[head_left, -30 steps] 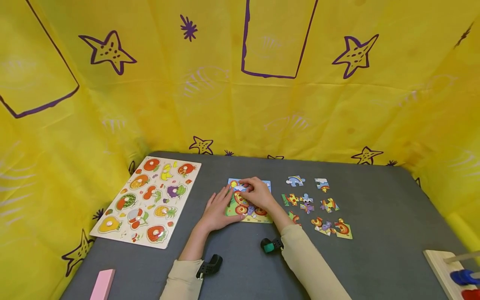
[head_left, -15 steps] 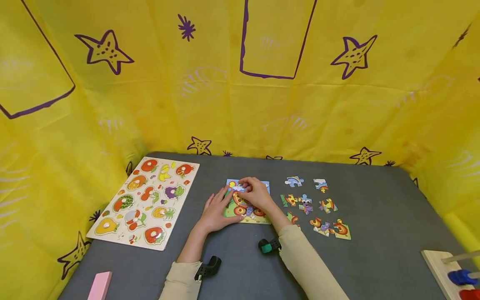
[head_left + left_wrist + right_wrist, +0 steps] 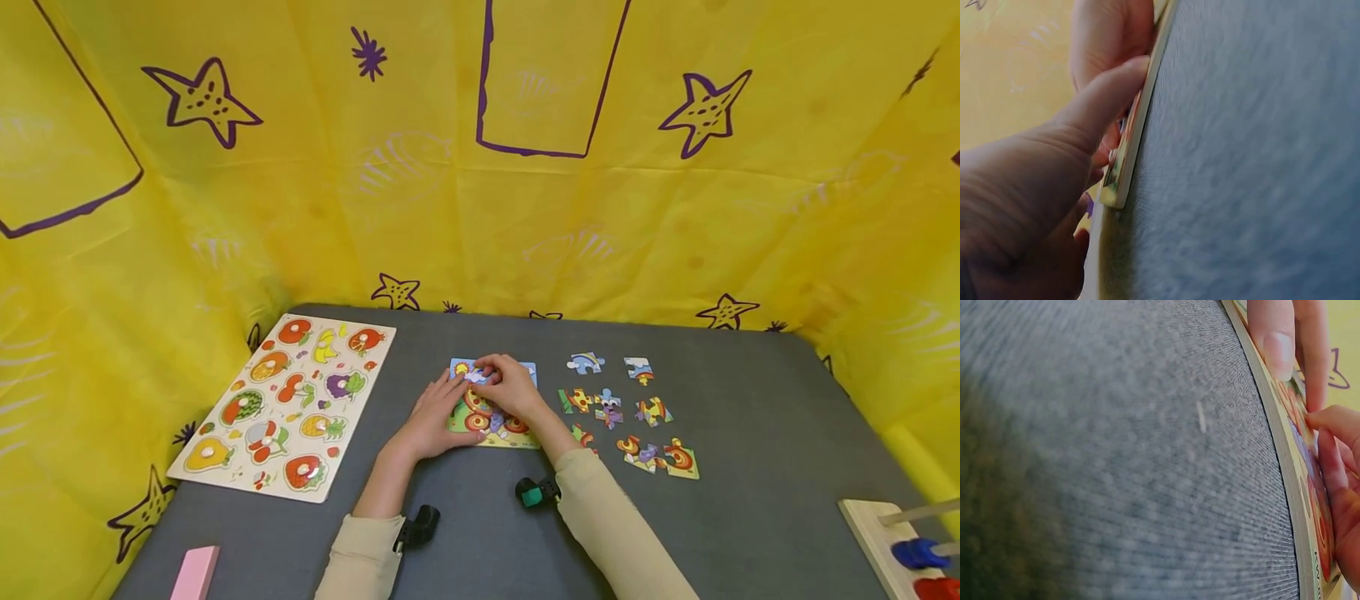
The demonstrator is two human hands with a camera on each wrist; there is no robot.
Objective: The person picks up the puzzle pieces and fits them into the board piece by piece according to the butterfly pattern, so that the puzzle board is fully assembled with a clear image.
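Observation:
A colourful picture puzzle board [image 3: 504, 442] lies on the grey table, partly covered by both hands. My left hand [image 3: 433, 421] rests along its left side, fingers stretched toward the sun picture and thumb on the near edge. In the left wrist view that thumb [image 3: 1116, 87] presses the board's edge. Over the board's upper middle, my right hand [image 3: 516, 392] has its thumb and fingers bent together, pinching a puzzle piece that they mostly hide. Loose jigsaw pieces [image 3: 609, 408] lie just right of the board, touching neither hand.
A wooden fruit peg board [image 3: 288, 408] lies at the left. Near the front left is a pink block [image 3: 195, 573]. A wooden bead frame [image 3: 885, 546] stands at the right front. Yellow cloth [image 3: 480, 208] hangs behind the table and at its sides.
My left fingers have shifted slightly further onto the board, closer to the right fingertips. The right hand stays at the same spot on the board. The head view has turned slightly right.

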